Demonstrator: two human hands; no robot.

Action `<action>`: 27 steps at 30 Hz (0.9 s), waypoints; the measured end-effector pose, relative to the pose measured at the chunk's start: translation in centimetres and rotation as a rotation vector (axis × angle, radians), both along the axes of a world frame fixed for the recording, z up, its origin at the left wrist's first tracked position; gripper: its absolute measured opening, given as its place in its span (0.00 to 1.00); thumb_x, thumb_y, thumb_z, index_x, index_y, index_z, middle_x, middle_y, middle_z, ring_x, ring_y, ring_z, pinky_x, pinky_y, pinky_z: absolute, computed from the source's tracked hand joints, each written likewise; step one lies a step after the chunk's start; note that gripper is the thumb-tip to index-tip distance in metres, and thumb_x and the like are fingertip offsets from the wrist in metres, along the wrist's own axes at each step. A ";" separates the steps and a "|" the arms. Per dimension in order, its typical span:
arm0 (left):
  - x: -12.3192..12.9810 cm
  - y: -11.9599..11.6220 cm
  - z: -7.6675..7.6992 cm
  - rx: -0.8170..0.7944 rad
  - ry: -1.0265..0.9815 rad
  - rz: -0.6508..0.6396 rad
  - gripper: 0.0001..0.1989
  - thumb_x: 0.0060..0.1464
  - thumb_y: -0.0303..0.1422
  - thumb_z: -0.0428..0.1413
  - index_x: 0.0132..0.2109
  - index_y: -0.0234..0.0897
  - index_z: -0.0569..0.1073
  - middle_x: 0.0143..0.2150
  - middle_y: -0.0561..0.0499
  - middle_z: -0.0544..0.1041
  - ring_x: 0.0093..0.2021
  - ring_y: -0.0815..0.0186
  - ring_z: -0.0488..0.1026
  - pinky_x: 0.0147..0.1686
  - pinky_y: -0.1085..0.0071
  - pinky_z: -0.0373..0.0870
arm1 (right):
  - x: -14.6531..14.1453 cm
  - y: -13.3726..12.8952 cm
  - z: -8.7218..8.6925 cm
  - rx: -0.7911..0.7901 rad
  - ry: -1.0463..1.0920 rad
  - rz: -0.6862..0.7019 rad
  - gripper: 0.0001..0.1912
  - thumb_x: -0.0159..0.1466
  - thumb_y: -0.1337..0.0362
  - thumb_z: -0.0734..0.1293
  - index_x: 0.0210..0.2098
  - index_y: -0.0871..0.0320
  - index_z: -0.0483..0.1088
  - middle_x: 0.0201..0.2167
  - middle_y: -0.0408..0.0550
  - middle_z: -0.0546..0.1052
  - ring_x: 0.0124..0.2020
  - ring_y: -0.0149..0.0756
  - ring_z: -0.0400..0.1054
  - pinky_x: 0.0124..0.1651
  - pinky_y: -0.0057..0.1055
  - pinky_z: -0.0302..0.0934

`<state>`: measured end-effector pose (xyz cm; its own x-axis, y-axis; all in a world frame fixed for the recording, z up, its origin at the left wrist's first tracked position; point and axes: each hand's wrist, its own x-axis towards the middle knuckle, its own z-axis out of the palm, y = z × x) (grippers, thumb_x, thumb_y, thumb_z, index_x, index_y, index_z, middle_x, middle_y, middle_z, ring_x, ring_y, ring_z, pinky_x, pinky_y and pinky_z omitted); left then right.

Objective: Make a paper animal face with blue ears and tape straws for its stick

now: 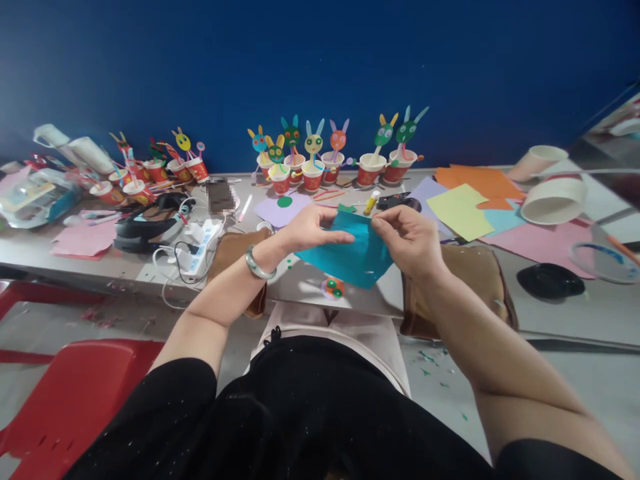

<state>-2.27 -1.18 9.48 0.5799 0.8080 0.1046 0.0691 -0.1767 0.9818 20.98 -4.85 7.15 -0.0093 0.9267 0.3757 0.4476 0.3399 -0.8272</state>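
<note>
A sheet of blue paper (357,257) is held up above the table's front edge between my hands. My left hand (316,230), a bangle on its wrist, pinches the sheet's upper left side between thumb and fingers. At the sheet's upper right corner, my right hand (411,241) has its thumb and fingertips closed on the paper. Just below the sheet, an orange disc with green circles (333,288) lies on the table. Behind it are a green circle (285,202) on purple paper (273,212) and a yellow glue stick (371,203).
Red paper cups with rabbit-faced spoons (312,175) stand along the blue wall. Coloured sheets (463,210), a tape roll (603,261) and a black dish (550,281) lie right. A power strip (205,248) and black headset (145,227) are left, a red chair (85,393) below.
</note>
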 end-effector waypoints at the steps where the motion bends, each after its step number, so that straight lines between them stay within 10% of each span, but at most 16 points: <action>1: 0.2 0.2 0.0 -0.033 0.017 -0.037 0.23 0.42 0.47 0.77 0.37 0.34 0.84 0.37 0.49 0.84 0.38 0.64 0.78 0.41 0.70 0.76 | 0.2 0.4 0.0 -0.009 -0.005 0.018 0.16 0.66 0.46 0.72 0.37 0.52 0.78 0.33 0.49 0.83 0.36 0.44 0.76 0.39 0.38 0.72; 5: -0.9 3.1 -0.1 -0.064 0.011 0.011 0.21 0.40 0.45 0.78 0.33 0.33 0.84 0.31 0.50 0.83 0.32 0.67 0.77 0.34 0.72 0.73 | 3.7 2.6 0.0 -0.079 -0.149 0.077 0.17 0.71 0.49 0.66 0.38 0.54 0.79 0.34 0.49 0.84 0.38 0.42 0.78 0.44 0.38 0.71; 9: -2.7 7.6 -0.6 -0.118 -0.138 0.074 0.24 0.36 0.45 0.80 0.37 0.35 0.86 0.37 0.49 0.86 0.35 0.67 0.80 0.38 0.71 0.76 | 7.1 4.2 -1.8 -0.275 -0.755 0.015 0.09 0.66 0.59 0.72 0.33 0.56 0.79 0.28 0.50 0.80 0.31 0.40 0.74 0.39 0.37 0.64; 17: -2.1 9.5 -3.7 -0.276 -0.084 -0.001 0.25 0.37 0.46 0.80 0.39 0.34 0.86 0.37 0.47 0.87 0.33 0.65 0.80 0.38 0.68 0.77 | 5.9 4.4 -5.9 -0.263 -1.029 -0.045 0.14 0.60 0.68 0.76 0.24 0.57 0.69 0.33 0.57 0.78 0.34 0.44 0.74 0.34 0.36 0.59; 23: -2.7 9.3 -3.6 -0.299 -0.079 -0.066 0.24 0.40 0.48 0.79 0.37 0.34 0.85 0.34 0.50 0.84 0.32 0.68 0.77 0.35 0.70 0.74 | 8.9 2.8 -3.4 -0.229 -1.078 0.004 0.10 0.60 0.58 0.75 0.27 0.52 0.74 0.33 0.56 0.76 0.33 0.49 0.74 0.29 0.41 0.56; 27: -2.9 8.9 -3.1 -0.283 -0.075 -0.149 0.25 0.41 0.51 0.77 0.28 0.35 0.80 0.25 0.54 0.75 0.25 0.73 0.67 0.28 0.73 0.66 | 12.0 1.3 -0.8 -0.261 -0.792 -0.057 0.25 0.60 0.35 0.71 0.23 0.48 0.72 0.31 0.57 0.75 0.30 0.51 0.72 0.36 0.51 0.65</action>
